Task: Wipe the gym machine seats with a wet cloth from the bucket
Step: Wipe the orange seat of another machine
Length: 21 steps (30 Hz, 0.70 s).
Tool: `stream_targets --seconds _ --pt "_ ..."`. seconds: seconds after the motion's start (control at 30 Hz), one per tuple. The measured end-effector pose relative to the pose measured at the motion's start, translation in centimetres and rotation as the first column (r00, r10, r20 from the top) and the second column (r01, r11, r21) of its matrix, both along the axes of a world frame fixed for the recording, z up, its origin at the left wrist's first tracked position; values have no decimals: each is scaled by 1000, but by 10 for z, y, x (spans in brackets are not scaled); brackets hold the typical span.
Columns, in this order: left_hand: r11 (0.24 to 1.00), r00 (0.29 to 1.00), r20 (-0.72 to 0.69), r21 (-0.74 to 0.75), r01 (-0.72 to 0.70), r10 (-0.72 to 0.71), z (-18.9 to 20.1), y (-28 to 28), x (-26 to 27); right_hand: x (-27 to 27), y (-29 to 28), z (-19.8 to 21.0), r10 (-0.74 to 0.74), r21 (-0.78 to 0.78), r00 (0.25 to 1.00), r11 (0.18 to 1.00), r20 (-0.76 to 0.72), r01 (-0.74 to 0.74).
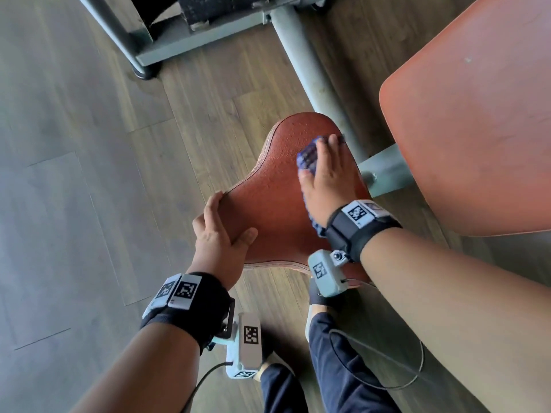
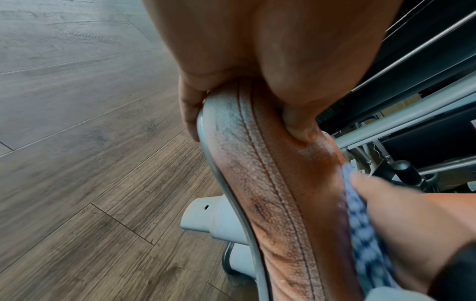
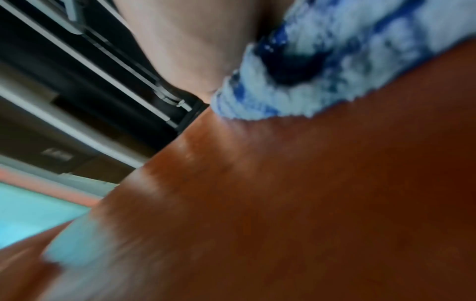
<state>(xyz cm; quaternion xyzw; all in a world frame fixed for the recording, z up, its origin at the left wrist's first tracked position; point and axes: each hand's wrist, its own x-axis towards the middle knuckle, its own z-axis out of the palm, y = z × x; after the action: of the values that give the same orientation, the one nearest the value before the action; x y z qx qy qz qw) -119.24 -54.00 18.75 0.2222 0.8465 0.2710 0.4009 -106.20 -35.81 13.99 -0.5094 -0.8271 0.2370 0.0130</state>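
The right hand (image 1: 326, 177) lies flat, fingers straight, pressing the blue cloth (image 1: 308, 158) on the far side of the brown seat (image 1: 268, 204). The left hand (image 1: 219, 234) grips the seat's near left edge. The blurry cloth may be bunching, so it could slide off and miss spots.

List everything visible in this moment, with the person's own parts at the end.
seat: one, reddish-brown, centre, on a grey post
cloth: one, blue and white, on the seat's far right part under the right hand
back pad: one, reddish-orange, right
machine frame: grey tubes, top and behind the seat
floor: wood-look planks, grey-brown
left hand: grips the seat's near left edge
right hand: flat on the cloth
wrist cameras: two, on black straps
legs: dark trousers, bottom
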Motion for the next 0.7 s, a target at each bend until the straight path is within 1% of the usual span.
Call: stream_targets --seconds 0.03,0.07,0.1,0.13,0.17,0.2,0.23,0.27,0.33,0.4,0.43,0.47,0.5,0.57,0.6,0.63,0.67,0.7 --pt "1000 1000 -3 6 1 -1 0 0 0 -10 -7 6 83 -17 993 996 -85 -85" --pt "1000 1000 -3 10 2 -2 -1 0 0 -15 -14 10 202 -17 970 978 -133 -206" --pt "1000 1000 0 12 4 -4 -1 -1 0 -15 -18 12 337 2 935 941 -108 -338" --pt "1000 1000 2 15 2 -2 -1 -1 0 -9 -19 12 454 22 891 891 -31 -453" --pt "1000 1000 5 18 -4 3 -1 -1 0 0 -15 13 533 30 844 844 58 -535" --pt "1000 1000 10 19 -10 10 -1 -1 0 11 -7 11 561 30 818 822 132 -569" --pt "1000 1000 18 16 -17 17 0 0 0 21 5 8 543 25 820 831 182 -556" --pt "1000 999 27 10 -19 18 -1 0 0 31 19 3 483 15 850 868 210 -496" --pt "1000 999 41 1 -30 30 0 0 1 38 43 -6 314 -36 921 949 232 -315" --pt "999 998 52 -4 -34 34 0 0 1 27 54 -10 177 -60 955 984 237 -167" --pt "999 998 56 -6 -35 35 0 0 1 16 54 -10 148 -41 956 989 252 -142" --pt "999 998 57 -5 -38 39 0 0 1 3 50 -10 161 -12 949 986 271 -164" --pt "999 997 56 -4 -43 43 0 0 1 -10 44 -7 214 24 935 973 282 -230" --pt "999 997 52 4 -53 52 0 0 2 -39 28 3 366 70 892 916 264 -396" --pt "998 997 53 6 -57 57 -1 0 2 -54 19 9 454 68 853 872 257 -484" --pt "998 997 57 6 -61 60 0 0 2 -66 10 14 542 35 797 821 266 -570" --pt "998 996 58 7 -62 61 0 0 2 -75 3 17 604 -8 747 779 280 -627" --pt "998 997 57 10 -59 58 0 -1 2 -79 1 18 640 -45 715 753 280 -656"
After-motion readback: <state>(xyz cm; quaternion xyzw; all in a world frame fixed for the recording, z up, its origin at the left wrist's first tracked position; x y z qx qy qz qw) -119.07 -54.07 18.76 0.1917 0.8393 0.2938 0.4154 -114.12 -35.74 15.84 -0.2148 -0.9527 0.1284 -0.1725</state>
